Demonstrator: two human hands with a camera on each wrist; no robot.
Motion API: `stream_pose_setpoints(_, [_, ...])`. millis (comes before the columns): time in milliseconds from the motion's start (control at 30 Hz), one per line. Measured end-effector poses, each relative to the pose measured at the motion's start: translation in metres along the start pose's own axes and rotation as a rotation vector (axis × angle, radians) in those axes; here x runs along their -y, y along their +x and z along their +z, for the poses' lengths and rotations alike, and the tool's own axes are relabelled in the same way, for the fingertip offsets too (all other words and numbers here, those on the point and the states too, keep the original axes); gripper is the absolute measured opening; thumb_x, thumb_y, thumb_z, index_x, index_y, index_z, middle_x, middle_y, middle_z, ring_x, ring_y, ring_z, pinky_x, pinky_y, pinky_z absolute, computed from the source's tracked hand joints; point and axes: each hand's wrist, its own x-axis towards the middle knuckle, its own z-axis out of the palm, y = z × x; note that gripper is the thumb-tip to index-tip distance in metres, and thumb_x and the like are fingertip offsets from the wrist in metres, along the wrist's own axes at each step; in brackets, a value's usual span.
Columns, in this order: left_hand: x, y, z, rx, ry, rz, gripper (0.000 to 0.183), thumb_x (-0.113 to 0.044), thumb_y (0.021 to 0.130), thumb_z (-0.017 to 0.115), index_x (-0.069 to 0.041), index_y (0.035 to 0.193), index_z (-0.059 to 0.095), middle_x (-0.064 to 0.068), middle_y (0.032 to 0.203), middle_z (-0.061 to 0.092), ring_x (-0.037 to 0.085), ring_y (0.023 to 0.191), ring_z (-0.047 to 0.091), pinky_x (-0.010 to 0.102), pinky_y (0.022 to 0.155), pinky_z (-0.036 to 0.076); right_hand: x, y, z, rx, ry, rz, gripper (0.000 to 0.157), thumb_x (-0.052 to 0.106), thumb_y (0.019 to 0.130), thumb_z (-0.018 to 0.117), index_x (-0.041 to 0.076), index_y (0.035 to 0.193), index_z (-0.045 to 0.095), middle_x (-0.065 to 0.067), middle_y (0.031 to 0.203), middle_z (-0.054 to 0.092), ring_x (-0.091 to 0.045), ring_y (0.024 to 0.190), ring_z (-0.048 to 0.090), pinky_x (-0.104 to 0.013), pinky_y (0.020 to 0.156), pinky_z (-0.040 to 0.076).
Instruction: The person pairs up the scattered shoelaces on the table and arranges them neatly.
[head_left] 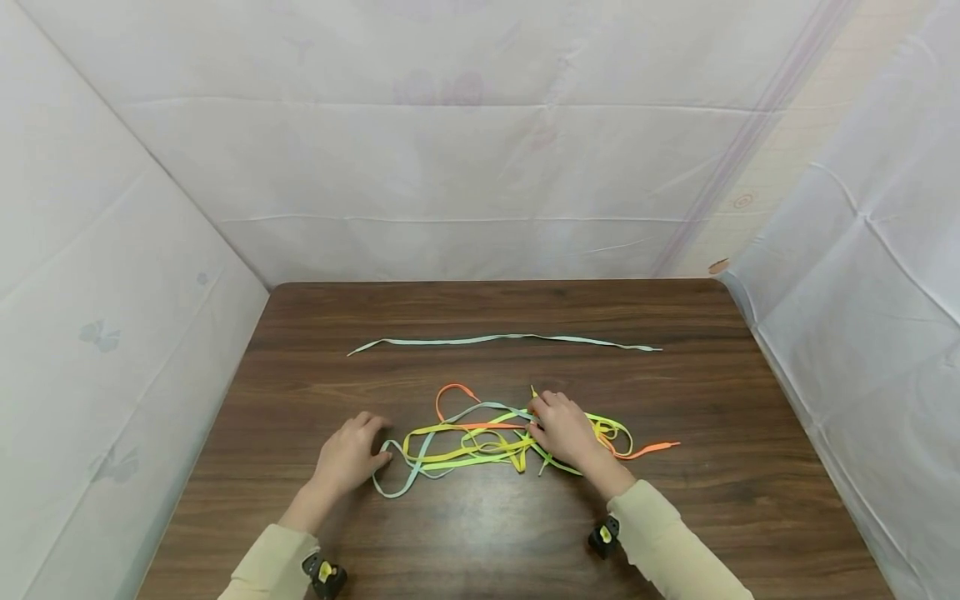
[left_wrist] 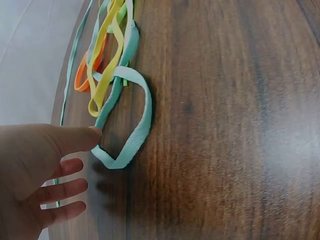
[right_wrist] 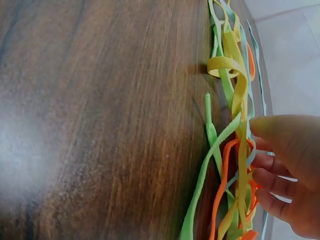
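A loose tangle of flat shoelaces lies on the wooden table: a yellow lace [head_left: 442, 456], a green lace [right_wrist: 200, 175], an orange lace [head_left: 648, 449] and a light blue lace [left_wrist: 137, 142]. At the tangle's left end is my left hand [head_left: 348, 454], its thumb tip right at the light blue loop and its other fingers loosely extended, apart from the thumb. My right hand [head_left: 566, 429] reaches over the right part of the tangle, fingertips among the laces, with a gap showing between thumb and fingers. Its palm hides some laces in the head view.
A second light blue shoelace [head_left: 480, 340] lies stretched nearly straight across the dark wooden table [head_left: 480, 533], behind the tangle. White sheeting [head_left: 450, 183] hangs behind the table and along both sides.
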Motion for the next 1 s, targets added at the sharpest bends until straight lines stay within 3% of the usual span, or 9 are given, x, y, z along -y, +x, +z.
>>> stream_pose_setpoints(300, [0.001,-0.003,0.002,0.006,0.012,-0.035,0.042,-0.018,0.067,0.08,-0.008,0.104,0.064,0.008,0.095,0.059,0.028,0.086,0.06,0.043,0.066,0.049,-0.002,0.002,0.004,-0.058,0.015,-0.053,0.011,0.013,0.078,0.071,0.011,0.08,0.06,0.0,0.074,0.052,-0.017,0.071,0.055,-0.033,0.073,0.047])
stream_pose_setpoints(567, [0.002,-0.004,0.004,0.02,0.012,-0.066,0.035,-0.018,0.068,0.08,-0.009,0.098,0.065,0.004,0.086,0.057,0.022,0.074,0.06,0.038,0.058,0.048,0.001,0.005,-0.002,-0.095,0.023,-0.05,0.011,0.009,0.081,0.067,0.013,0.078,0.057,0.005,0.068,0.047,-0.01,0.058,0.041,-0.026,0.059,0.039])
stream_pose_setpoints(1000, [0.0,-0.001,0.006,0.041,-0.005,-0.11,0.023,-0.015,0.07,0.078,-0.01,0.084,0.06,0.0,0.075,0.054,0.014,0.061,0.051,0.03,0.049,0.04,0.006,0.011,-0.031,-0.15,0.108,-0.034,0.01,0.008,0.083,0.064,0.013,0.082,0.056,0.004,0.072,0.052,-0.009,0.063,0.043,-0.025,0.057,0.04])
